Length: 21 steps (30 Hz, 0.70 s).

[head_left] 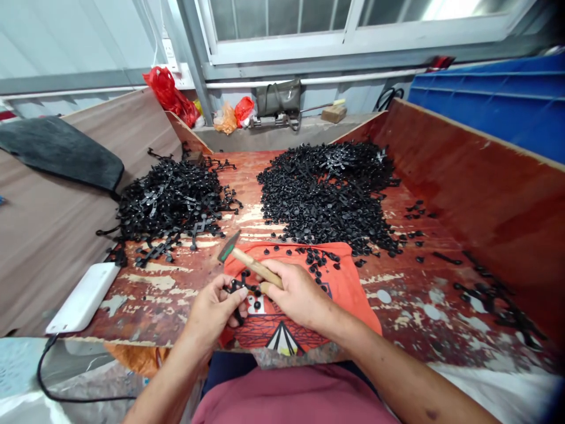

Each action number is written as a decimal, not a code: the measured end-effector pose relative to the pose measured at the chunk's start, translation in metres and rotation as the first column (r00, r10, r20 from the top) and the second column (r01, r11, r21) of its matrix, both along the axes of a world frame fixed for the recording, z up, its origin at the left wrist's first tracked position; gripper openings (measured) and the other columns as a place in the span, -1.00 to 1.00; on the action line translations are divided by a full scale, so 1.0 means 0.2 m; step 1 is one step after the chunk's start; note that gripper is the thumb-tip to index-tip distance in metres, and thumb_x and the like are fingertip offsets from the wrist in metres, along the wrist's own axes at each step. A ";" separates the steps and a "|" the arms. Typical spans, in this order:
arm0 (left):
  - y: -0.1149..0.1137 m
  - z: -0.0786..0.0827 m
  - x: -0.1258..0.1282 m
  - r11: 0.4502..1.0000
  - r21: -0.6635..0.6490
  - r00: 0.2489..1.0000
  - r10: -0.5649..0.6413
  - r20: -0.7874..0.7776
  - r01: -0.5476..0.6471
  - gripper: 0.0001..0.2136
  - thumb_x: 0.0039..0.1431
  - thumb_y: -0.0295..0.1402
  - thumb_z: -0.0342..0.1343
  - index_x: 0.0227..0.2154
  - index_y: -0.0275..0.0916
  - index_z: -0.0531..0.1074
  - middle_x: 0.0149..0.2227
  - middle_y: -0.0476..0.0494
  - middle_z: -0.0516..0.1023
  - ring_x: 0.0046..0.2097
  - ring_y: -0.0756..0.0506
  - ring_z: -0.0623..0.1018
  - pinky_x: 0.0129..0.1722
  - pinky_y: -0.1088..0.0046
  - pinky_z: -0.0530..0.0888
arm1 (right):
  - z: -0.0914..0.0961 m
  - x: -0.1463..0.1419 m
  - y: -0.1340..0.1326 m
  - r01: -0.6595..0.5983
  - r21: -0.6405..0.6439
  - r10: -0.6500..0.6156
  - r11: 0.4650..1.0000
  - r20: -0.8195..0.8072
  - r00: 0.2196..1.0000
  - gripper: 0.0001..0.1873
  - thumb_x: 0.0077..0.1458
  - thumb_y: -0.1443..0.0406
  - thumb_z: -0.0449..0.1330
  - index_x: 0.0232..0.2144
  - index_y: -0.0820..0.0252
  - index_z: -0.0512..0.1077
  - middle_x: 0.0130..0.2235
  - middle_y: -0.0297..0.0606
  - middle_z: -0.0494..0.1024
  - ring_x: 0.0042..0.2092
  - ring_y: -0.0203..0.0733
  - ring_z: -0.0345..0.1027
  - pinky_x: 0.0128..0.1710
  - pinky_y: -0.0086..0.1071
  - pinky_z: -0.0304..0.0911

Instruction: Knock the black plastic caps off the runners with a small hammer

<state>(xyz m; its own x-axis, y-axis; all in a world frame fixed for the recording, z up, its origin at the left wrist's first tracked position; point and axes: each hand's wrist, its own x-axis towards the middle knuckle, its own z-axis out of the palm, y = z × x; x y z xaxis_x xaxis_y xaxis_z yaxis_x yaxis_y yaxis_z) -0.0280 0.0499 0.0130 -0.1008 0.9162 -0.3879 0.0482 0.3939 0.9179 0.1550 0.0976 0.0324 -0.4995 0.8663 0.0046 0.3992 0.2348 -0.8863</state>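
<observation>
My right hand [296, 292] is wrapped round the wooden handle of a hammer [256, 265], whose dark head with a green band points up and to the left. Just left of it, my left hand [219, 303] pinches a black jointed part [237, 287] between thumb and fingers. Both hands are over an orange-red printed cloth [348, 294] at the table's front edge. Small round black pieces [315, 259] lie scattered on that cloth, some close to my fingers. My right fingertips hide part of the handle's end.
A heap of small black pieces [326, 200] spreads behind the cloth. To the left stands a pile of black jointed parts [172, 197]. A white power bank [83, 297] with a cable lies at the left edge. Wooden boards [477, 176] wall the table, with a blue crate [489, 100] behind.
</observation>
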 end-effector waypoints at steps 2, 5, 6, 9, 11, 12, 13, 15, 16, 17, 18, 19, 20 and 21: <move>-0.01 -0.02 -0.01 0.999 -0.044 1.000 -0.006 -0.006 0.005 -0.59 -0.08 -0.03 0.29 -0.45 -0.23 0.26 -0.65 -0.01 0.54 -0.73 0.09 0.35 -0.72 0.66 0.23 | 0.00 0.05 -0.01 0.021 -0.001 -0.021 1.000 0.001 1.000 -0.87 0.15 0.37 0.14 -0.26 0.12 0.46 -0.42 -0.45 0.42 -0.41 -0.31 0.23 -0.43 -0.49 0.09; -0.01 -0.04 -0.02 0.996 -0.094 1.000 -0.011 -0.017 0.010 -0.59 -0.09 -0.03 0.28 -0.48 -0.21 0.23 -0.68 0.00 0.52 -0.77 0.09 0.31 -0.76 0.67 0.17 | -0.02 0.12 -0.03 0.064 -0.021 -0.064 0.998 0.020 0.998 -0.83 0.19 0.34 0.11 -0.18 0.10 0.45 -0.45 -0.45 0.37 -0.45 -0.31 0.17 -0.48 -0.49 0.06; -0.01 -0.05 -0.03 0.994 -0.106 1.000 -0.014 -0.025 0.012 -0.59 -0.08 -0.03 0.28 -0.48 -0.20 0.23 -0.68 0.01 0.52 -0.77 0.09 0.31 -0.77 0.67 0.16 | -0.03 0.15 -0.04 0.075 -0.027 -0.074 0.997 0.027 0.997 -0.82 0.20 0.34 0.10 -0.17 0.10 0.46 -0.46 -0.45 0.36 -0.45 -0.31 0.16 -0.49 -0.49 0.06; 0.02 -0.05 -0.04 0.991 -0.127 0.998 -0.037 -0.043 0.031 -0.60 -0.08 -0.04 0.27 -0.49 -0.21 0.23 -0.69 0.00 0.52 -0.78 0.10 0.29 -0.78 0.68 0.13 | -0.07 0.21 -0.07 0.098 -0.036 -0.097 0.995 0.042 0.994 -0.84 0.19 0.34 0.11 -0.21 0.11 0.46 -0.46 -0.44 0.36 -0.46 -0.30 0.17 -0.51 -0.49 0.06; 0.03 -0.06 -0.04 0.990 -0.134 0.998 -0.047 -0.044 0.041 -0.60 -0.08 -0.03 0.27 -0.49 -0.21 0.23 -0.69 0.00 0.52 -0.78 0.11 0.29 -0.79 0.69 0.12 | -0.09 0.24 -0.09 0.104 -0.032 -0.102 0.994 0.048 0.994 -0.81 0.19 0.34 0.11 -0.17 0.10 0.48 -0.44 -0.42 0.41 -0.44 -0.29 0.22 -0.48 -0.48 0.11; 0.03 -0.06 -0.03 0.990 -0.136 0.998 -0.048 -0.045 0.042 -0.59 -0.09 -0.02 0.28 -0.49 -0.21 0.23 -0.69 0.00 0.52 -0.78 0.11 0.29 -0.79 0.69 0.12 | -0.09 0.26 -0.10 0.100 -0.028 -0.098 0.995 0.055 0.994 -0.77 0.20 0.34 0.11 -0.12 0.09 0.48 -0.41 -0.40 0.45 -0.42 -0.27 0.26 -0.46 -0.47 0.15; 0.04 -0.06 -0.03 0.989 -0.139 0.998 -0.047 -0.046 0.041 -0.58 -0.10 -0.01 0.28 -0.48 -0.21 0.23 -0.69 0.00 0.52 -0.78 0.11 0.29 -0.79 0.70 0.12 | -0.09 0.27 -0.11 0.092 -0.021 -0.091 0.996 0.065 0.994 -0.72 0.21 0.33 0.09 -0.06 0.07 0.48 -0.39 -0.38 0.49 -0.41 -0.26 0.30 -0.42 -0.45 0.19; 0.04 -0.07 -0.02 0.989 -0.140 0.998 -0.042 -0.047 0.035 -0.57 -0.11 0.00 0.28 -0.47 -0.20 0.22 -0.70 0.01 0.52 -0.78 0.10 0.30 -0.80 0.69 0.14 | -0.08 0.30 -0.14 0.071 0.001 -0.071 0.997 0.097 0.993 -0.66 0.25 0.31 0.07 0.03 0.03 0.46 -0.34 -0.34 0.57 -0.37 -0.21 0.38 -0.36 -0.41 0.26; 0.04 -0.08 -0.01 0.990 -0.137 0.998 -0.038 -0.047 0.031 -0.56 -0.12 0.01 0.28 -0.47 -0.20 0.22 -0.70 0.02 0.52 -0.79 0.09 0.30 -0.80 0.69 0.15 | -0.07 0.32 -0.15 0.061 0.014 -0.062 0.998 0.114 0.992 -0.64 0.26 0.30 0.05 0.05 0.01 0.46 -0.32 -0.32 0.60 -0.35 -0.19 0.41 -0.33 -0.39 0.29; 0.04 -0.09 -0.01 0.991 -0.132 0.998 -0.034 -0.048 0.027 -0.56 -0.11 0.01 0.28 -0.46 -0.19 0.22 -0.70 0.02 0.51 -0.79 0.09 0.30 -0.80 0.69 0.15 | -0.06 0.33 -0.15 0.053 0.025 -0.056 0.998 0.129 0.990 -0.63 0.27 0.29 0.04 0.07 -0.02 0.46 -0.29 -0.31 0.62 -0.32 -0.17 0.44 -0.31 -0.38 0.31; 0.04 -0.09 -0.01 0.992 -0.127 0.998 -0.029 -0.050 0.022 -0.57 -0.11 0.01 0.27 -0.46 -0.19 0.21 -0.70 0.02 0.51 -0.79 0.08 0.30 -0.80 0.68 0.16 | -0.05 0.34 -0.16 0.048 0.036 -0.053 0.998 0.144 0.988 -0.62 0.28 0.28 0.04 0.08 -0.04 0.46 -0.28 -0.32 0.63 -0.31 -0.17 0.46 -0.30 -0.37 0.33; 0.04 -0.10 -0.01 0.992 -0.124 0.998 -0.026 -0.053 0.019 -0.57 -0.11 0.01 0.27 -0.46 -0.18 0.21 -0.70 0.02 0.51 -0.79 0.08 0.30 -0.81 0.68 0.16 | -0.05 0.35 -0.17 0.045 0.045 -0.051 0.998 0.158 0.986 -0.62 0.28 0.28 0.03 0.08 -0.07 0.46 -0.27 -0.33 0.64 -0.31 -0.17 0.47 -0.30 -0.37 0.34; 0.04 -0.10 0.00 0.992 -0.121 0.998 -0.022 -0.055 0.015 -0.57 -0.10 0.01 0.27 -0.46 -0.18 0.20 -0.71 0.02 0.51 -0.80 0.08 0.30 -0.81 0.68 0.16 | -0.05 0.36 -0.17 0.043 0.052 -0.051 0.998 0.173 0.984 -0.61 0.27 0.29 0.04 0.07 -0.08 0.47 -0.27 -0.35 0.65 -0.32 -0.17 0.49 -0.31 -0.38 0.35; 0.04 -0.10 0.00 0.993 -0.120 0.998 -0.019 -0.056 0.012 -0.57 -0.10 0.01 0.27 -0.46 -0.18 0.20 -0.71 0.01 0.51 -0.80 0.08 0.30 -0.81 0.68 0.15 | -0.05 0.37 -0.18 0.045 0.060 -0.055 0.997 0.186 0.981 -0.61 0.27 0.30 0.04 0.07 -0.10 0.47 -0.28 -0.37 0.65 -0.33 -0.17 0.50 -0.32 -0.38 0.35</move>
<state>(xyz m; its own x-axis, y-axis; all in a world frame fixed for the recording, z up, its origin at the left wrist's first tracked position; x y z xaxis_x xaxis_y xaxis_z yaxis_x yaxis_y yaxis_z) -0.0284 0.0569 -0.0069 -0.1118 0.8652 -0.4889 0.1064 0.4996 0.8597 0.2285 0.0621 0.0220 -0.4523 0.8912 -0.0361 0.5696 0.2574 -0.7806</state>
